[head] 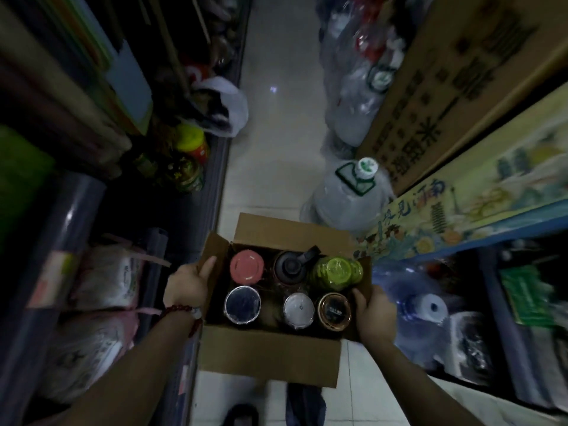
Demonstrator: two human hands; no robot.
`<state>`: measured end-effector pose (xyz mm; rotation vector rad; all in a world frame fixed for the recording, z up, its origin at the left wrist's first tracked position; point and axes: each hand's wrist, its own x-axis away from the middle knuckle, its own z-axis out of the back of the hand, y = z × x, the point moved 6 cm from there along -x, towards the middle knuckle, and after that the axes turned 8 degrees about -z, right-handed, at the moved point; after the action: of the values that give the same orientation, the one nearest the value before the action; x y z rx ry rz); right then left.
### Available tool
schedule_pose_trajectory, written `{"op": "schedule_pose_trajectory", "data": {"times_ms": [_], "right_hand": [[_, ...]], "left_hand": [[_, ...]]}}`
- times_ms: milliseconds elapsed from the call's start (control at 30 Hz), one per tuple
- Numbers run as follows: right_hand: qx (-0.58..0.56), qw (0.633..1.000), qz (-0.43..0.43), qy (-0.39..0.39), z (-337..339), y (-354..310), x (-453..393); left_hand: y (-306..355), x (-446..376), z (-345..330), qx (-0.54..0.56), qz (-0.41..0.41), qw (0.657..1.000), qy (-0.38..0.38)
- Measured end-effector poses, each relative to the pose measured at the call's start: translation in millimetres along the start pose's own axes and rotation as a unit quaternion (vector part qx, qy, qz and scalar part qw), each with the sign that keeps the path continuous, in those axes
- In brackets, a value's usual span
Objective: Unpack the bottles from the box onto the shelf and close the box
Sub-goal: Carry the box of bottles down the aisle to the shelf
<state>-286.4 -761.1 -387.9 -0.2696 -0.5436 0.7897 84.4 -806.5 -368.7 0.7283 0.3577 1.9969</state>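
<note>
1. The box (270, 355) sits low in the centre of the frame, carried above the aisle floor (276, 149), all four flaps open.
2. Six bottles stand inside in two rows: a pink-lidded jar (247, 265), a black-capped bottle (290, 267) and a green wrapped bottle (336, 272) in the farther row; a dark-lidded jar (242, 304), a white-capped bottle (298, 309) and a gold-rimmed jar (334, 309) in the nearer row.
3. The left hand (189, 282) lies against the box's left flap, its grip spread, fingers straight.
4. The right hand (373, 312) has its grip curled round the box's right edge.
5. Judged step: the box is being carried; unpacking has not begun.
6. Next move calls for setting the box down or freeing one hand, then lifting a bottle toward the shelf (215, 167) at the left.
</note>
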Motion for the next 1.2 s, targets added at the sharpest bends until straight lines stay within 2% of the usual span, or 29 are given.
{"op": "schedule_pose_trajectory", "data": {"times_ms": [200,400,633,900,1067,1200], "right_hand": [[-0.019,0.999,-0.023,0.035,77.2,-10.3,58.8],[-0.047,0.992,-0.088,0.072,140.7,19.2,144.5],[-0.132,0.959,-0.232,0.095,176.4,103.0,236.6],[-0.199,0.900,-0.361,0.144,219.8,225.0,341.6],[-0.240,0.859,-0.412,0.187,242.8,293.6,410.7],[-0.301,0.803,-0.460,0.230,250.9,343.1,467.0]], "left_hand": [[48.5,30.9,62.0,-0.008,-0.083,0.996,-0.038],[94.5,82.3,103.7,-0.051,-0.156,0.983,-0.079],[133.2,157.7,79.5,-0.129,-0.214,0.955,-0.159],[184.5,281.2,13.3,-0.157,-0.328,0.894,-0.262],[215.5,369.3,-25.8,-0.193,-0.429,0.837,-0.281],[235.2,442.2,-64.0,-0.218,-0.514,0.773,-0.303]]}}
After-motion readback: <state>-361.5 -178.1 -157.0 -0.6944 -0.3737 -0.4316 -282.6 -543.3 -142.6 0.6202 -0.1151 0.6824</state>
